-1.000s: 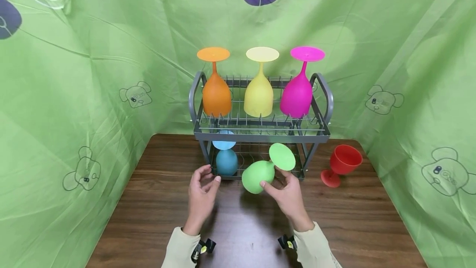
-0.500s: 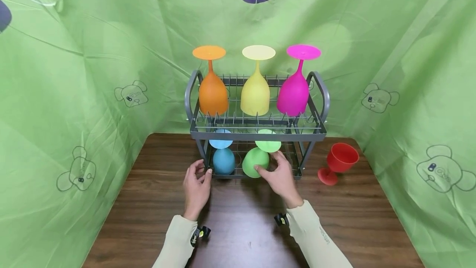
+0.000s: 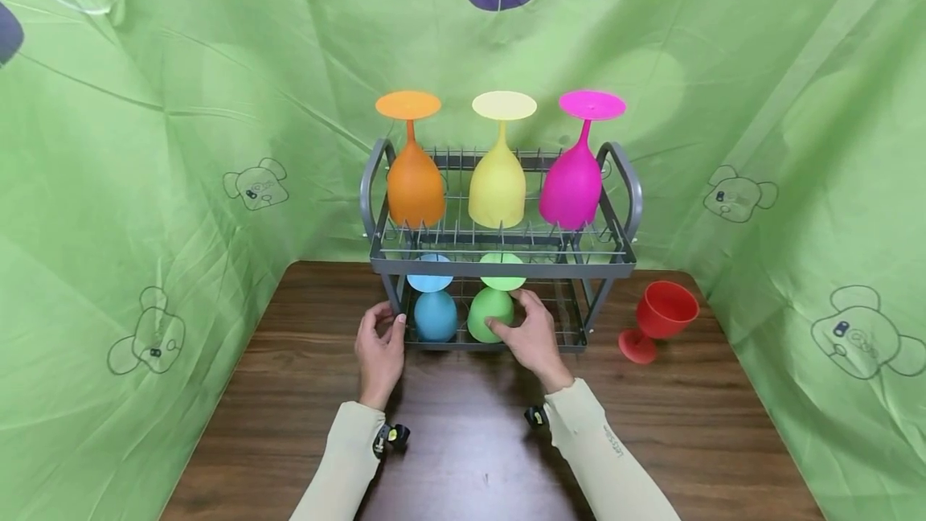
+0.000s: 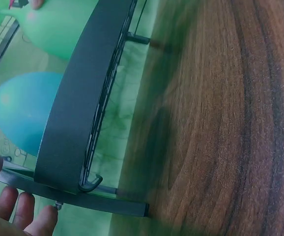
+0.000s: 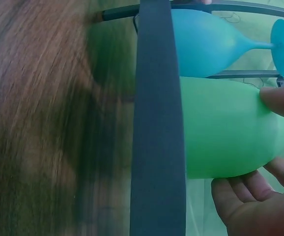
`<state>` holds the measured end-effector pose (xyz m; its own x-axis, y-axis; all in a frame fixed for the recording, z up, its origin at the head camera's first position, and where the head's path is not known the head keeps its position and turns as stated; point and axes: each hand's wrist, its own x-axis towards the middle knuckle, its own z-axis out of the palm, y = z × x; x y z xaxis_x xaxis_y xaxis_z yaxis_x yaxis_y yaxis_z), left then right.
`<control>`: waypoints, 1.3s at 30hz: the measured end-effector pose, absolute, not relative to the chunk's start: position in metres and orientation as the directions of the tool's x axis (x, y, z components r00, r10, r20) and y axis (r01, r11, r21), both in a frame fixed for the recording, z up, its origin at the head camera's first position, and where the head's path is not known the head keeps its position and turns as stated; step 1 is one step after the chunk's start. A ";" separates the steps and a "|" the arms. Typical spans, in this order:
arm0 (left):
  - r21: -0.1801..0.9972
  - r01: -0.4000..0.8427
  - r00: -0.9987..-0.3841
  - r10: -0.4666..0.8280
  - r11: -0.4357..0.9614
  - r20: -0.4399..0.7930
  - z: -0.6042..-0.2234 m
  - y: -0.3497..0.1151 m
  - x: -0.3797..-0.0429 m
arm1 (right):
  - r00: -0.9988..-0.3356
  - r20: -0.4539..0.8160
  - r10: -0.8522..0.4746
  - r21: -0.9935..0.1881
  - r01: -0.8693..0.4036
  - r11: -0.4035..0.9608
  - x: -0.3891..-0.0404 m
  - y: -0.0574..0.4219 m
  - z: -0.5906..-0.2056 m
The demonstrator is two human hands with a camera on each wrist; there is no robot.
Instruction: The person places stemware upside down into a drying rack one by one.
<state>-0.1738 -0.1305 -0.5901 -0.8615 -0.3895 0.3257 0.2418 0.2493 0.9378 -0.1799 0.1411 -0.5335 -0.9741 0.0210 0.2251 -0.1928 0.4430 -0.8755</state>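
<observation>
In the head view a green goblet [image 3: 490,316] stands upside down on the lower tier of a two-tier grey dish rack [image 3: 506,268]. My right hand [image 3: 531,336] holds its bowl, thumb on one side and fingers on the other, as the right wrist view shows with the green bowl [image 5: 225,130] behind the front rail. To its left is an upside-down blue goblet [image 3: 436,316], touched by neither hand. My left hand [image 3: 379,348] is at the rack's left front leg [image 4: 83,199], thumb and fingers on either side of it.
Orange [image 3: 415,187], yellow [image 3: 497,187] and magenta [image 3: 571,187] goblets stand upside down on the top tier. A red goblet [image 3: 665,310] sits upright on the wooden table [image 3: 470,441], right of the rack. Green cloth [image 3: 311,103] surrounds the table.
My right hand has moved the green goblet from a tilt in front of the rack onto the lower tier, now upside down beside the blue one. My left hand has come to the rack's leg.
</observation>
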 end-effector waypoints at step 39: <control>0.929 0.243 -0.838 -0.422 0.280 0.347 -0.592 -0.126 -0.184 | -0.961 0.276 0.028 -0.827 -0.223 0.516 -0.180 0.148 -0.555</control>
<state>-0.1841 -0.1257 -0.5916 -0.8375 -0.4220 0.3470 0.2435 0.2803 0.9285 -0.1804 0.1485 -0.5550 -0.9608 0.0277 0.2758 -0.2226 0.5156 -0.8274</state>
